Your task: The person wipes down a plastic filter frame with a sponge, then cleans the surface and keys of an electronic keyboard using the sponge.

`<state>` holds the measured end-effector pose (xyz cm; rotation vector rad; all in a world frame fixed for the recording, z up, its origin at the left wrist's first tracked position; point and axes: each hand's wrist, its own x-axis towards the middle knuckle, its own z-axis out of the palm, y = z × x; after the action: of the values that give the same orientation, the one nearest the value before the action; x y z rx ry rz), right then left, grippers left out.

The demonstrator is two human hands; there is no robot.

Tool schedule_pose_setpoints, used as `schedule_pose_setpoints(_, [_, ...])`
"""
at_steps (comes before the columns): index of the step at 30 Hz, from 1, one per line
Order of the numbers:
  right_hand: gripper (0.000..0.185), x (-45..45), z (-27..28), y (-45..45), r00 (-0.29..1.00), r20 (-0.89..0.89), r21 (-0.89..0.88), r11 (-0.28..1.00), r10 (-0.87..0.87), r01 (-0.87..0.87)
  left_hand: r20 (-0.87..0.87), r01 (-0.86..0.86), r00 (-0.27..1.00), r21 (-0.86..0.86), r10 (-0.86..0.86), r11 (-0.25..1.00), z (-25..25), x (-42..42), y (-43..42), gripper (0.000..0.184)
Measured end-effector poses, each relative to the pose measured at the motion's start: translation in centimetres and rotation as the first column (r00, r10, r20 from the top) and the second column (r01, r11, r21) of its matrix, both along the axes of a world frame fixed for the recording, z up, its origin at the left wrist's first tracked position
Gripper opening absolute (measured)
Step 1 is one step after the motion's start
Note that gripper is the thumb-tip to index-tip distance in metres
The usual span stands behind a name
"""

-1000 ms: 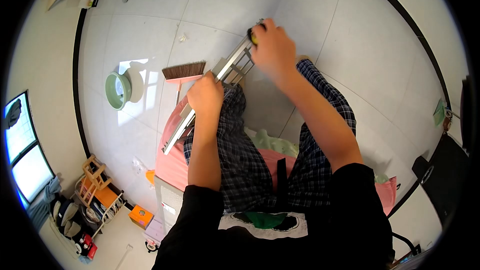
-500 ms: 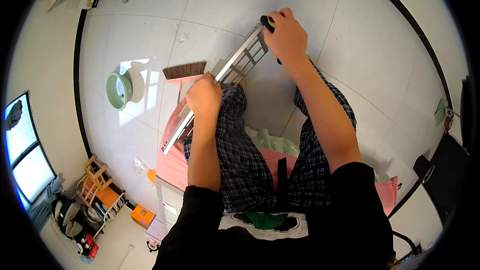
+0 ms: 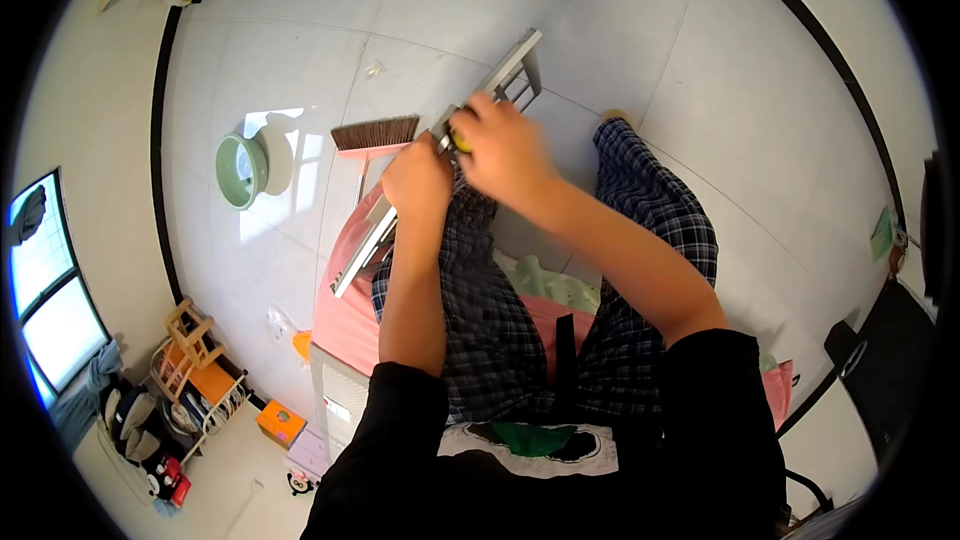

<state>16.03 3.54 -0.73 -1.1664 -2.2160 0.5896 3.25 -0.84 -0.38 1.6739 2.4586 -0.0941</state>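
A long grey metal frame (image 3: 515, 58) slants across my left thigh, its far end over the floor and its near end over the pink cloth. My left hand (image 3: 418, 178) is closed around the middle of the frame. Right beside it, my right hand (image 3: 500, 148) grips a small black and yellow tool (image 3: 460, 138) against the frame. The hand is slightly blurred, and its fingers hide most of the tool, so its kind is unclear.
A pink broom (image 3: 375, 135) lies left of the frame. Farther left stands a green basin (image 3: 241, 171). An orange box (image 3: 281, 424) and a small wooden stool (image 3: 195, 336) are at the lower left. Pink cloth (image 3: 345, 325) lies beneath my legs.
My right hand, with the black and yellow tool, has come down from the frame's far end to beside my left hand. The far end of the frame is now uncovered.
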Motion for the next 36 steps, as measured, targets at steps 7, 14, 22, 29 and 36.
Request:
schedule_pose_setpoints(7, [0.025,1.1,0.1,2.2,0.968,0.111,0.037,0.975,-0.223,0.220,0.007,-0.052,0.999,-0.045,0.052,0.998,0.2,0.6,0.2,0.019])
schedule_pose_setpoints(14, [0.026,0.0,-0.4,1.0,0.997,-0.003,-0.035,0.996,-0.079,0.079,0.032,-0.042,0.999,-0.018,0.042,0.999,0.1,0.2,0.3,0.017])
schedule_pose_setpoints(22, [0.030,-0.2,0.0,-0.2,1.000,-0.002,-0.062,0.998,-0.010,0.010,0.016,-0.015,1.000,-0.048,0.016,0.999,-0.2,0.1,0.1,0.011])
schedule_pose_setpoints(29, [0.037,2.7,0.8,4.3,0.913,-0.317,-0.353,0.861,0.259,-0.367,0.132,-0.019,0.991,-0.043,0.024,0.999,-0.6,-1.3,0.1,0.011])
schedule_pose_setpoints(36, [0.044,5.1,1.0,6.3,0.937,-0.122,-0.528,0.779,0.326,-0.340,0.239,0.114,0.965,-0.023,-0.106,0.993,-0.5,-0.7,0.1,0.017])
